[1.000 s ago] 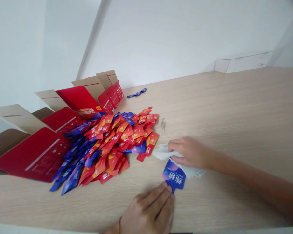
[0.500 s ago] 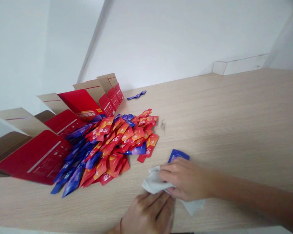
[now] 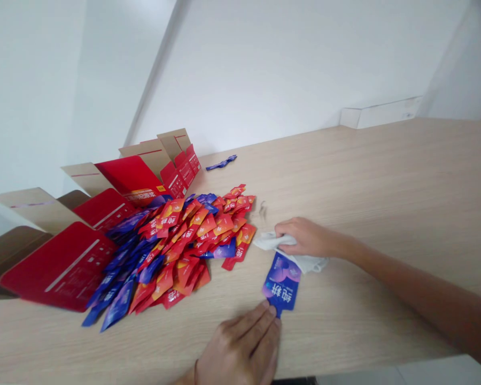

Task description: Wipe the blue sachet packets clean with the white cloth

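My right hand [image 3: 304,238] is closed on a crumpled white cloth [image 3: 300,256] and presses it on the wooden table [image 3: 385,182], at the far end of a blue sachet [image 3: 281,282]. My left hand [image 3: 242,347] lies flat at the near edge, its fingertips holding down the near end of that sachet. A big heap of red, orange and blue sachets [image 3: 176,246] lies just left of both hands.
Flattened red and brown cardboard boxes [image 3: 64,256] lie at the left, behind the heap. One loose blue sachet [image 3: 222,162] rests near the wall. A white box [image 3: 379,112] sits at the far right corner. A small dark mark [image 3: 262,208] shows on the wood.
My right hand swept the cloth toward me over the blue sachet, then back away to its far end. The left fingertips stayed on the sachet's near end.
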